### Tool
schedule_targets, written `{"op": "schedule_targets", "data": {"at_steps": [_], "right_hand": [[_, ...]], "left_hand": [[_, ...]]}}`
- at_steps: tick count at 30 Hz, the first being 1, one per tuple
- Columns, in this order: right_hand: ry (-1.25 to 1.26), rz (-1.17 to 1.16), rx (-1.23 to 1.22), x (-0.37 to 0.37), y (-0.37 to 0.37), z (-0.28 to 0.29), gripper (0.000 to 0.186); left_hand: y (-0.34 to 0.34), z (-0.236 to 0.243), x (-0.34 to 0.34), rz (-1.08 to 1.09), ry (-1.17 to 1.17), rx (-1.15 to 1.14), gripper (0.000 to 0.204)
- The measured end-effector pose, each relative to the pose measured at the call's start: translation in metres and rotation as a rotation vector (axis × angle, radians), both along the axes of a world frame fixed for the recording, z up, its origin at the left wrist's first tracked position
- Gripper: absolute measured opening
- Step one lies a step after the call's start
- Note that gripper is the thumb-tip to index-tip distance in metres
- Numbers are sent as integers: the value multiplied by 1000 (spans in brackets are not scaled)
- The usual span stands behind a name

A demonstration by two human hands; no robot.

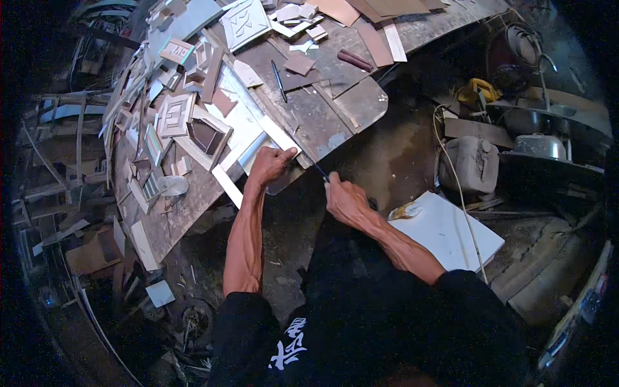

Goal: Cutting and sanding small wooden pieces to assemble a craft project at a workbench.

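My left hand is closed at the near end of a white strip, thumb and fingers pressed on it by the table edge. In my right hand is a thin dark rod-like tool, whose exact kind I cannot make out. It slants up and left, its far part beside the strip's end. Under and beside my left hand lie a pale sheet and a second white strip. Farther up the table rests a dark pen-like stick.
The worn wooden table carries many small frames, carved panels, offcuts and a dark red-brown block. To the right stand a dirty plastic canister, a white board, a hanging cord and a yellow power tool. Scrap wood crowds the left.
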State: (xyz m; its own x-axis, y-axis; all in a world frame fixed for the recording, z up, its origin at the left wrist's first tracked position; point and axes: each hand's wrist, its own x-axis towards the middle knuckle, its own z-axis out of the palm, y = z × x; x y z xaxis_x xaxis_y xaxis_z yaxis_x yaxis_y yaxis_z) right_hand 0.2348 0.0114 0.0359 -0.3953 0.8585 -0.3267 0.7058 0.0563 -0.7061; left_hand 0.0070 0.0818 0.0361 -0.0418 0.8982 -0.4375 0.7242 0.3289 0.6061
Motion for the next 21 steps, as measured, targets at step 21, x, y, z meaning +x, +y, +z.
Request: {"op": "schedule_targets", "data": {"at_steps": [21], "right_hand": [[42,49,182,-7,-14,-18,22]], "left_hand": [[-1,-10,-9,33,-7,-42,62]]}}
